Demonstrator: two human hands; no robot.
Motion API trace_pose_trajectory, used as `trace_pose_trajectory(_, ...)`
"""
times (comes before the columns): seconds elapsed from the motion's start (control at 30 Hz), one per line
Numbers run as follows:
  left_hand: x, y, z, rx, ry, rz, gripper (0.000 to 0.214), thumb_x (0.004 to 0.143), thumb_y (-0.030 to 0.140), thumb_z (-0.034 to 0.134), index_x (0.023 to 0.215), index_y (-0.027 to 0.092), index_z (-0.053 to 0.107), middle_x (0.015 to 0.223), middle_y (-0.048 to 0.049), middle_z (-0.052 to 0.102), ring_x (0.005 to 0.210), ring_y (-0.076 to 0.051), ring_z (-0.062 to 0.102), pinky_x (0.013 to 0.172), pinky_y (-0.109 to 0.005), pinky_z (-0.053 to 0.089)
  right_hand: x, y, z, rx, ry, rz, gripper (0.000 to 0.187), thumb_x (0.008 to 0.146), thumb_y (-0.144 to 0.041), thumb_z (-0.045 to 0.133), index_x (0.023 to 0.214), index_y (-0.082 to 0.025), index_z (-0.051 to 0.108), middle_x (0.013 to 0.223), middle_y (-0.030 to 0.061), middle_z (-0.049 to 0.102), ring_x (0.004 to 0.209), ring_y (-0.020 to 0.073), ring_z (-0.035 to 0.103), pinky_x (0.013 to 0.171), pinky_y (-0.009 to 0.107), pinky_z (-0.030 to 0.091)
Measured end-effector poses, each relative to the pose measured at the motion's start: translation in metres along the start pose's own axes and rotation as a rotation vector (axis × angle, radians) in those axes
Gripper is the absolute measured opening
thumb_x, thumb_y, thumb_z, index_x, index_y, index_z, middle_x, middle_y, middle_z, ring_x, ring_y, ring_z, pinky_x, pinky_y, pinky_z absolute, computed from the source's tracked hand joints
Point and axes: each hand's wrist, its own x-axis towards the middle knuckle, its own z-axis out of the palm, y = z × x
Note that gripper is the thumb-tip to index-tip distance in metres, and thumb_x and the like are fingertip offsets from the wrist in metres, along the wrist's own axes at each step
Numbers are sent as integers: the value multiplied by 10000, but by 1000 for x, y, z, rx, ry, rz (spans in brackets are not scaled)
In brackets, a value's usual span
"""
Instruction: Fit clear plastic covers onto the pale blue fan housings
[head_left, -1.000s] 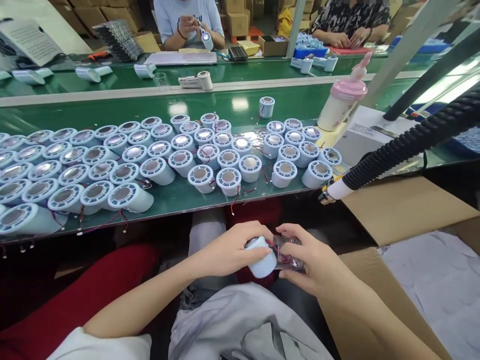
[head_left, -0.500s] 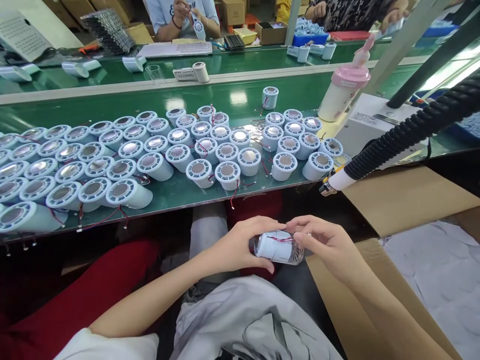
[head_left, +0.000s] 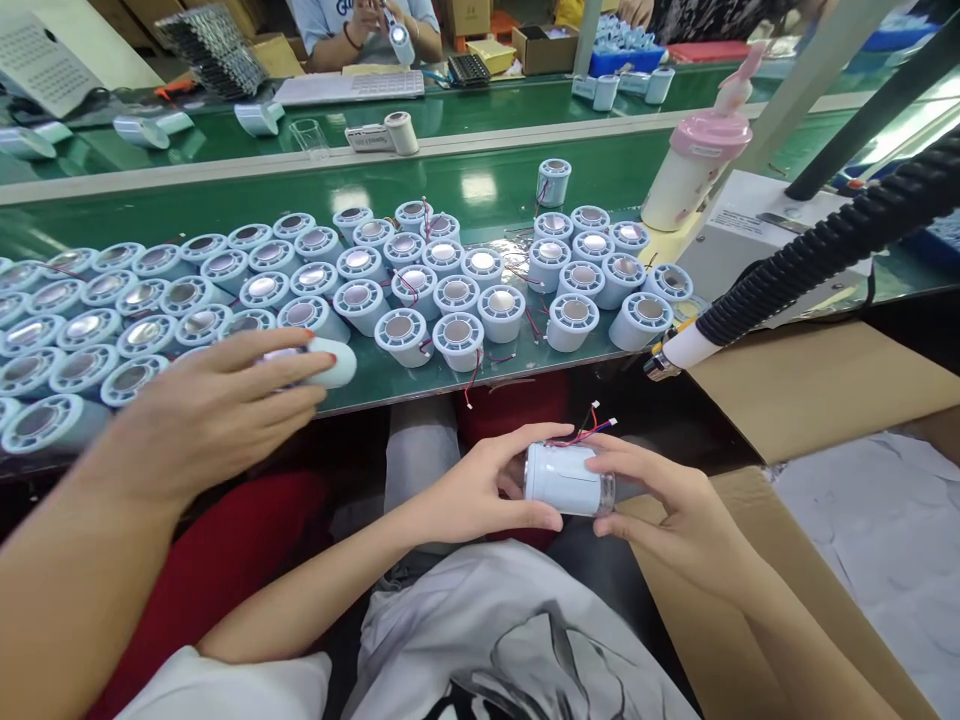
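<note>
Over my lap, both of my hands hold one pale blue cylinder [head_left: 562,478] lying on its side. It has a clear cap at its right end, and red and black wires stick up from it. My left hand [head_left: 480,490] grips its left end with curled fingers. My right hand [head_left: 660,500] wraps round the clear end. A co-worker's hand [head_left: 210,410] reaches in from the left. It is closed on another pale blue cylinder [head_left: 334,362] at the front edge of the green table [head_left: 225,200].
Several pale blue cylinders [head_left: 457,340] with metal discs on top crowd the green table. A pink-capped bottle [head_left: 694,170] stands at the right, by a black ribbed hose [head_left: 810,265] with a white nozzle. An open cardboard box [head_left: 810,400] is at my right. People work across the belt.
A co-worker's hand has come in from the left and closed on a cylinder at the table's front edge. The cylinder in my hands has turned, and its wires now point up.
</note>
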Motion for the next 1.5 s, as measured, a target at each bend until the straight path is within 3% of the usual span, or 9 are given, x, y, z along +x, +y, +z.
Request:
trace_pose_trajectory(0.1, -1, 3, -2, 47, -13, 86, 770, 692, 305, 825, 1385, 274, 490, 1401, -102, 519, 1160, -261, 594, 948, -365, 523, -2, 1, -1, 149, -18, 81, 383, 809, -262, 752, 1168, -259, 619, 1335, 99, 608, 1131, 280, 647, 901, 403, 593)
trace_pose_trajectory(0.3, -3, 5, -3, 149, -22, 218, 747, 699, 281, 822, 1377, 292, 509, 1393, -97, 541, 1258, -272, 534, 1008, -376, 490, -2, -3, -3, 348, -29, 210, 404, 791, -326, 777, 1161, -264, 626, 1236, 83, 648, 1077, 275, 664, 882, 409, 606)
trace_pose_trajectory(0.57, -3, 3, -4, 176, -47, 234, 767, 698, 215, 817, 1388, 291, 492, 1447, -103, 491, 1352, -298, 449, 1052, -411, 472, 1, -6, -3, 569, -72, 326, 396, 810, -376, 756, 1151, -255, 596, 1083, 72, 676, 984, 217, 659, 789, 322, 600)
trace_pose_trajectory(0.73, -3, 2, -4, 203, -40, 261, 759, 696, 220, 819, 1381, 290, 500, 1439, -110, 500, 1352, -309, 449, 1068, -443, 460, 1, -4, -1, 666, -82, 425, 411, 814, -400, 740, 1153, -241, 570, 1012, 69, 669, 899, 203, 649, 752, 317, 579)
trace_pose_trajectory(1.0, -5, 0, -6, 201, -59, 283, 761, 700, 201, 816, 1383, 295, 494, 1444, -98, 495, 1358, -285, 447, 1061, -402, 473, 6, -5, 3, 792, -50, 537, 374, 811, -432, 731, 1075, -212, 582, 921, 44, 687, 776, 161, 658, 647, 258, 573)
trace_pose_trajectory(1.23, -5, 0, -6, 210, -53, 331, 745, 696, 205, 821, 1367, 309, 513, 1436, -86, 512, 1343, -266, 467, 1075, -397, 454, 7, -3, 8, 811, -98, 645, 451, 836, -594, 627, 998, -182, 540, 691, 10, 678, 562, 157, 680, 525, 249, 563)
trace_pose_trajectory(1.33, -5, 0, -6, 226, -49, 335, 733, 692, 216, 824, 1358, 293, 529, 1431, -107, 514, 1337, -290, 472, 1084, -438, 438, 10, -4, 11, 837, -97, 683, 506, 787, -674, 616, 895, -190, 516, 585, -7, 652, 478, 161, 664, 416, 210, 515)
trace_pose_trajectory(1.5, -4, 0, -8, 197, -80, 403, 731, 694, 177, 820, 1349, 329, 534, 1469, -93, 472, 1336, -286, 474, 1051, -410, 463, 12, -9, 17, 928, -150, 756, 567, 762, -754, 563, 819, -193, 503, 527, 5, 648, 386, 138, 619, 326, 157, 444)
